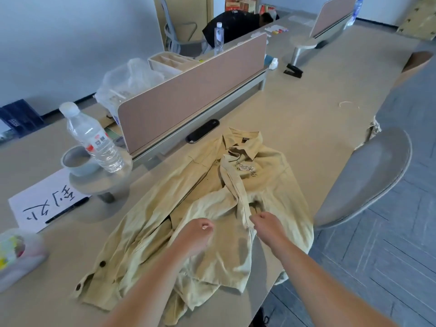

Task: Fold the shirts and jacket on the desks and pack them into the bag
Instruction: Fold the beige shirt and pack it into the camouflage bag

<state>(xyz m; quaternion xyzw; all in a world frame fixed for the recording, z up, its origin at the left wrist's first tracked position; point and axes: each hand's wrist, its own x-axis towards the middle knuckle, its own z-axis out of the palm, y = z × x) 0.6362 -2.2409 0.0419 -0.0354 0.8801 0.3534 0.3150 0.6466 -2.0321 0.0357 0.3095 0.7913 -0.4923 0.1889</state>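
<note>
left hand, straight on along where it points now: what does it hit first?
Most likely the pale yellow button-up shirt itself: the left hand points forward and right across its rumpled front, toward the black embroidered lettering. Its height over the cloth is unclear; it may already touch.

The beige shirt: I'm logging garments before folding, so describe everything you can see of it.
The beige shirt lies rumpled on the desk, collar away from the person, front open, dark script on the chest, dark buttons on a cuff. It looks like light cotton. The right hand pinches its front edge; the left hand is curled over it, grip unclear.
</note>
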